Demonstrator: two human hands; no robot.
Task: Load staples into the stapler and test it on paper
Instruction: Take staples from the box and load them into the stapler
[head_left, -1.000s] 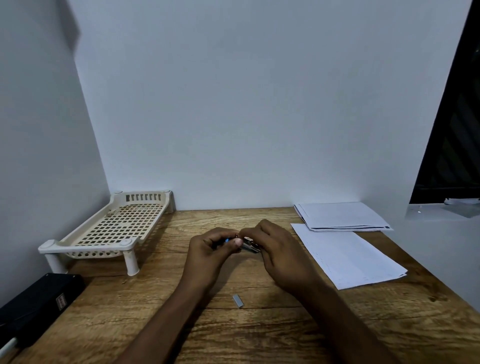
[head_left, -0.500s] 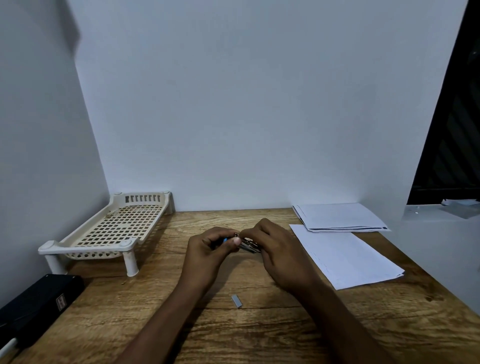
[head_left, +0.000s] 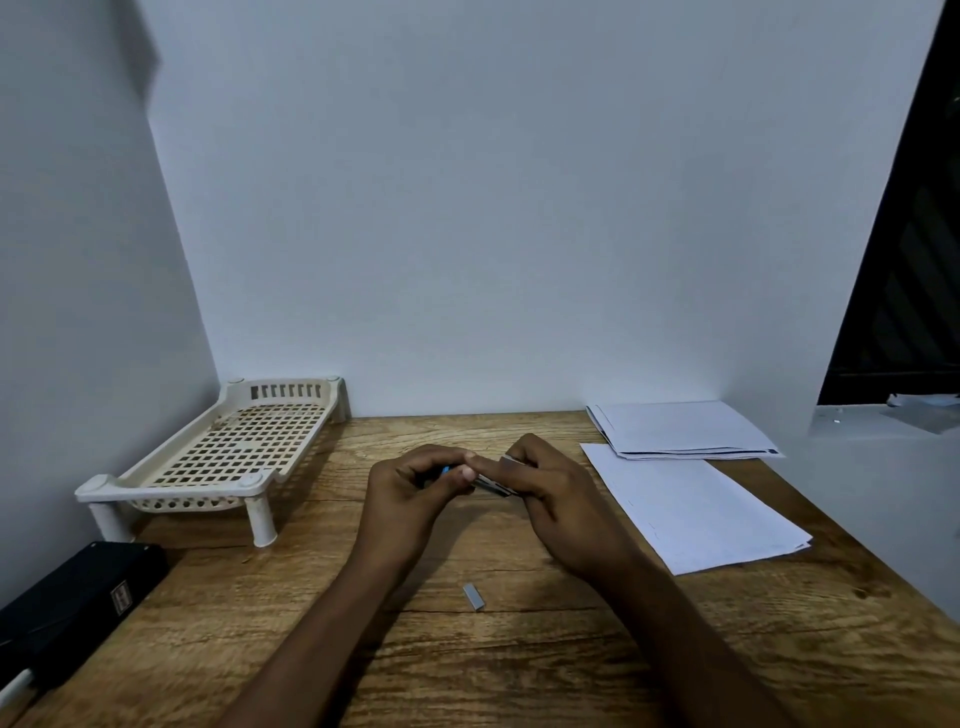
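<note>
Head view. Noted stapler (head_left: 491, 480) held over worktop (head_left: 519, 665) centre, pinched by left hand (head_left: 410, 493) at blue end, gripped by right hand (head_left: 556, 499) at metal end. Found staple strip (head_left: 474, 596) loose on near side, untouched. Judged loading unfinished; paper (head_left: 691, 509) test at right outstanding.

On table (head_left: 571, 670): rack (head_left: 218, 457) left, papers (head_left: 696, 509) right, stapler (head_left: 492, 484) between, staples (head_left: 474, 596) nearer.

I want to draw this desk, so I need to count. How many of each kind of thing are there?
Stapler: 1
Staple strip: 1
Paper piles: 2, the far pile and the near pile
Plastic rack: 1
Black box: 1
Total: 6
</note>
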